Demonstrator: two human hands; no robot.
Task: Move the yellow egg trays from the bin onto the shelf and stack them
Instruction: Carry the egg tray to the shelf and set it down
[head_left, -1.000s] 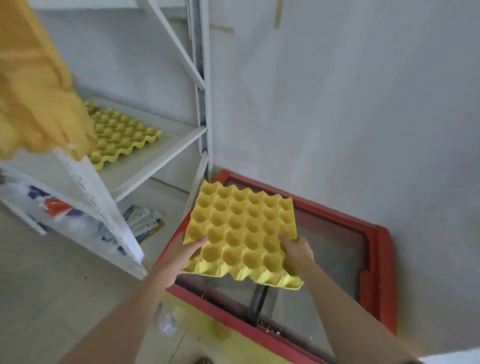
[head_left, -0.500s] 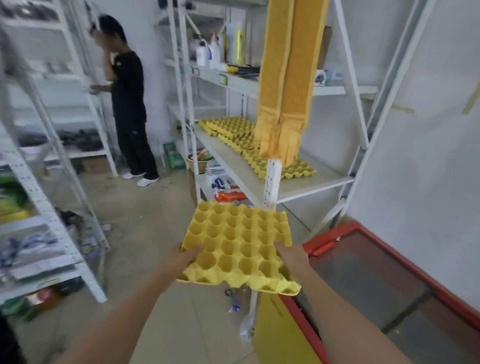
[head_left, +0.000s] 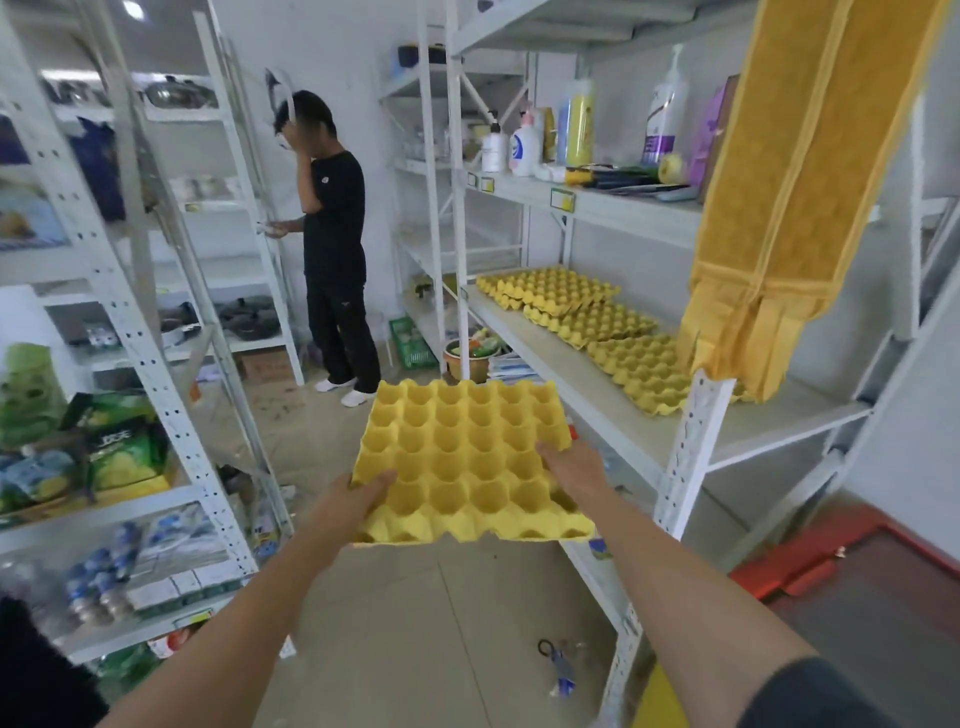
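Note:
I hold one yellow egg tray (head_left: 467, 457) level in front of me, over the aisle floor. My left hand (head_left: 353, 499) grips its left near edge and my right hand (head_left: 574, 465) grips its right edge. On the white shelf (head_left: 582, 384) to the right lie three groups of yellow egg trays: a far one (head_left: 545, 287), a middle one (head_left: 597, 319) and a near one (head_left: 641, 369). The red-rimmed bin (head_left: 810, 561) shows at the lower right, behind the shelf post.
A yellow cloth bag (head_left: 779, 208) hangs in front of the near shelf end. A white shelf post (head_left: 685, 457) stands just right of my right hand. A person in black (head_left: 335, 244) stands down the aisle. Stocked racks (head_left: 104, 415) line the left side. Small litter (head_left: 558, 665) lies on the floor.
My view has swung left from the red bin toward the aisle and shelf. The tray stays in both hands and has come away from over the bin.

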